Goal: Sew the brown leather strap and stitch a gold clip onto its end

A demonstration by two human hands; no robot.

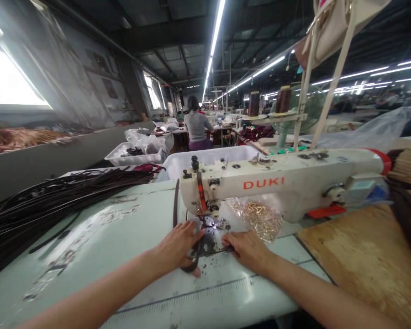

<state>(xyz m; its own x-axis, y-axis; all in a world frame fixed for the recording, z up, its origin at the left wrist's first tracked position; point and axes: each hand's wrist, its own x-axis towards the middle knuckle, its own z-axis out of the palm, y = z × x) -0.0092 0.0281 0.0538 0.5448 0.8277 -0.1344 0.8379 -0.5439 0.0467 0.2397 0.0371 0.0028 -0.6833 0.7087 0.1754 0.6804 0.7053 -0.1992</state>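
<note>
A white sewing machine point(263, 183) marked DUKI stands across the table. Left of its needle plate point(210, 237), my left hand point(176, 244) is closed on a dark brown strap point(176, 205). Part of that strap trails up past the machine head, and another part curls in a loop below my fingers. On the plate's right side rests my right hand point(250, 250), its fingers bent and pressed together. A dark edge shows at those fingertips, but what they hold, if anything, is hidden. A clear bag of gold-coloured metal pieces point(258, 217) lies behind my right hand, under the machine arm.
Many dark straps point(71, 192) lie heaped along the table's left side. Behind the machine is a white bin point(208, 155). Brown board point(366, 256) covers the right side. Thread spools point(282, 99) stand above. A person point(197, 125) sits farther ahead. A printed ruler point(205, 291) crosses the front.
</note>
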